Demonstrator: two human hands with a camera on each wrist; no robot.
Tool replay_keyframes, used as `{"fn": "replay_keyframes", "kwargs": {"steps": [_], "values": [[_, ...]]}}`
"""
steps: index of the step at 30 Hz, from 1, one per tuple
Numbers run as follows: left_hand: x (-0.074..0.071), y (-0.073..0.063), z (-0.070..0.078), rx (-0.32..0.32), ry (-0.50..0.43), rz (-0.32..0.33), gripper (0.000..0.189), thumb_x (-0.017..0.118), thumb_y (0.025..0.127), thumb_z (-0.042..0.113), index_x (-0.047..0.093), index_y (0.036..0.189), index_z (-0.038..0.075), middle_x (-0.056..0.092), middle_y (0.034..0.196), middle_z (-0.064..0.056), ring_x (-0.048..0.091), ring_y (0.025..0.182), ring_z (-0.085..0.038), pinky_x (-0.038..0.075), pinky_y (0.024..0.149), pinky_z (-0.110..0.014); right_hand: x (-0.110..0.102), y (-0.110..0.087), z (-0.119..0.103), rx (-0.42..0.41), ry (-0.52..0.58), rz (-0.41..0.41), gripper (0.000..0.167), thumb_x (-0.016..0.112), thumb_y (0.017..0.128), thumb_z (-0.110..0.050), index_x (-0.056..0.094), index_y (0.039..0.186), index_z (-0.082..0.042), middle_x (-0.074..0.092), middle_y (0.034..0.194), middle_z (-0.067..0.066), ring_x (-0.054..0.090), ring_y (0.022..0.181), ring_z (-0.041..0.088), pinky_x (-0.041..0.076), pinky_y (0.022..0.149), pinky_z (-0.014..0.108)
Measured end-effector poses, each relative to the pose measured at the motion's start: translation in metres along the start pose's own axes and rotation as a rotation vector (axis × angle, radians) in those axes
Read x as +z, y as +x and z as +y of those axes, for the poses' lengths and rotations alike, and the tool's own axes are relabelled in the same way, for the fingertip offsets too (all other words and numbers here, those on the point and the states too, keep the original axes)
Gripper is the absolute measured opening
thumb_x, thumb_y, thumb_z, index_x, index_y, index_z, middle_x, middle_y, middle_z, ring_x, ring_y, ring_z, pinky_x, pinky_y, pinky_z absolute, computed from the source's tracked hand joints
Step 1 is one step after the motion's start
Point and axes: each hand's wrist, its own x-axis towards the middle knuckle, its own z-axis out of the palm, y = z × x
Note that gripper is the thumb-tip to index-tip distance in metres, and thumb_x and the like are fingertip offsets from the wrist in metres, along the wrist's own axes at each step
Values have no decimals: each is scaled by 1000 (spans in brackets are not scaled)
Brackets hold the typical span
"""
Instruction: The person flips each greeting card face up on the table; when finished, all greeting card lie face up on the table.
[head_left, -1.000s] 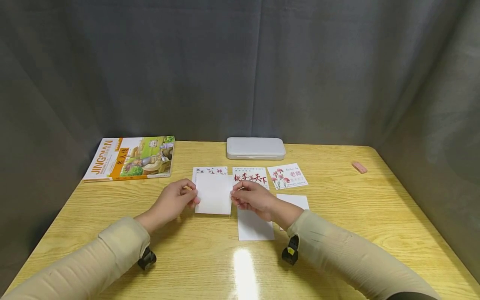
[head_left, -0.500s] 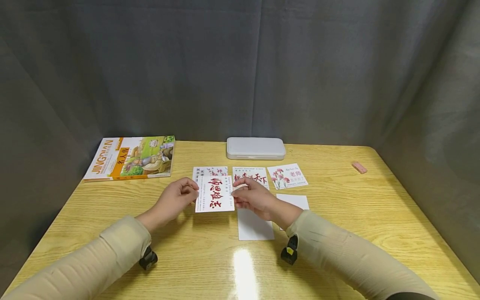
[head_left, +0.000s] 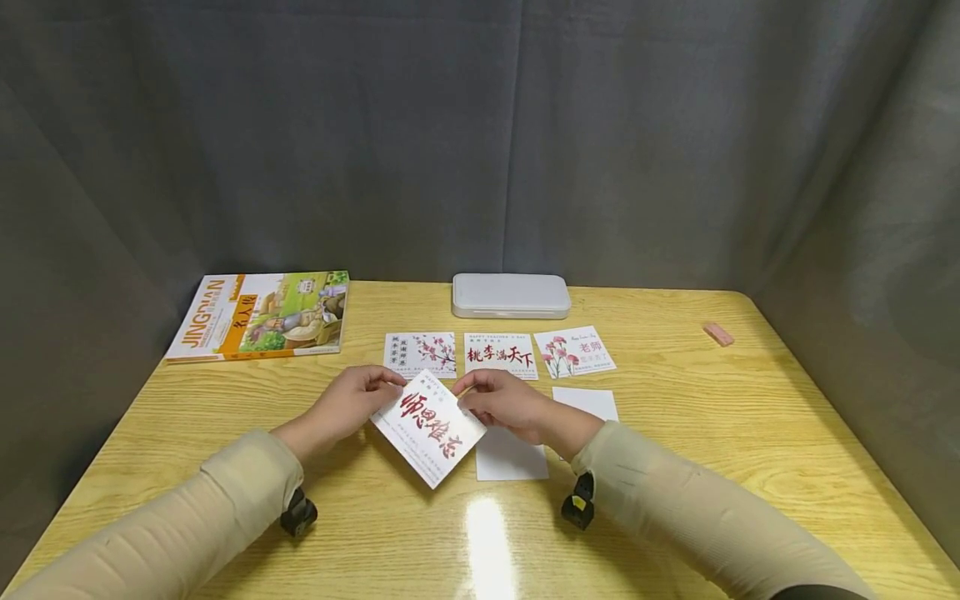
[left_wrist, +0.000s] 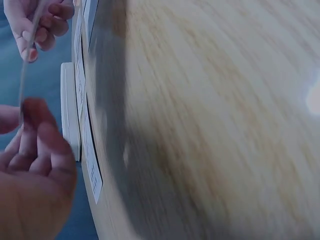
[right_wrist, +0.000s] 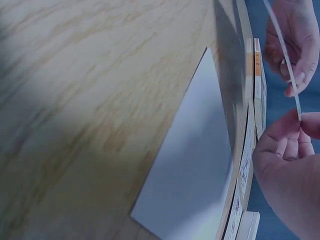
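A white card with red Chinese lettering (head_left: 427, 429) is tilted cornerwise between my hands, raised off the table. My left hand (head_left: 347, 408) pinches its upper left edge, and my right hand (head_left: 510, 404) pinches it near the right corner. Edge-on, the card (left_wrist: 26, 65) looks like a thin strip in the left wrist view. Behind it lie a plum-blossom card (head_left: 420, 354), a second red-lettered card (head_left: 501, 357) and a carnation card (head_left: 575, 352). A blank white card (head_left: 513, 462) lies below my right hand, and another blank card (head_left: 587, 402) is partly hidden by the right wrist.
A book with an orange and green cover (head_left: 262, 317) lies at the back left of the wooden table (head_left: 315, 550). A white pencil case (head_left: 511, 296) stands at the back middle. To the right is a small pink eraser (head_left: 718, 334). Grey curtains surround the table.
The held card showed its blank back, then its lettering sideways; now it is turned clockwise to a diagonal and sits lower. The plum-blossom card behind has come fully into view.
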Motion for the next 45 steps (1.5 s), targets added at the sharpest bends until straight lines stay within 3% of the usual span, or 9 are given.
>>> {"fn": "replay_keyframes", "kwargs": {"steps": [5,9,14,17,19,25,31,37,45], "values": [[0,-1,-3,-41,-79,-78,21,54,105,5,66,112,-10,67,86,-4,57,73,-13,50,64,-27,2,0,1,-2,-13,54,20,54,103,-2,62,120,5,62,95,4,54,73,12,47,68,24],[-5,-1,-6,-59,-143,-34,19,49,107,4,62,110,-9,63,86,-5,56,74,-15,51,65,-30,1,0,4,8,79,98,16,57,102,-2,58,117,4,63,94,5,60,74,13,54,72,26],[-10,-2,-9,-88,-158,17,18,47,107,4,59,109,-9,62,87,-7,56,76,-16,50,68,-30,-2,2,8,0,165,66,8,59,99,2,54,103,-2,64,88,6,65,77,14,57,73,25],[-10,-3,-10,-64,-48,26,16,51,105,5,59,111,-8,62,90,-10,57,80,-19,49,71,-33,-2,2,8,-2,159,57,7,60,99,2,55,103,-1,64,87,7,64,78,14,57,73,25],[-9,-4,-11,-15,83,29,17,54,102,6,58,113,-7,63,97,-12,60,86,-22,51,75,-36,-1,2,7,4,149,57,7,60,99,2,56,105,2,65,86,7,64,77,14,57,73,25],[-1,-10,-7,237,459,-7,29,61,97,7,58,122,-7,62,115,-17,61,105,-31,51,93,-50,2,3,6,41,103,41,7,59,100,3,57,106,4,65,84,7,63,75,14,56,72,24],[17,-22,9,476,719,-128,37,63,99,12,62,133,-1,59,133,-19,55,126,-36,45,108,-52,6,5,9,71,54,73,5,60,100,2,59,104,4,65,82,7,62,73,13,55,69,23],[25,-25,8,506,821,-284,41,62,102,16,62,140,2,55,143,-22,51,134,-38,41,112,-53,12,8,11,69,3,86,3,61,99,2,58,99,3,65,81,9,62,73,14,56,68,23],[23,-22,5,482,841,-322,41,61,101,16,63,138,-1,59,136,-21,55,129,-37,45,109,-51,17,10,8,92,43,118,28,60,98,4,53,126,5,69,97,16,70,85,20,60,82,33]]}}
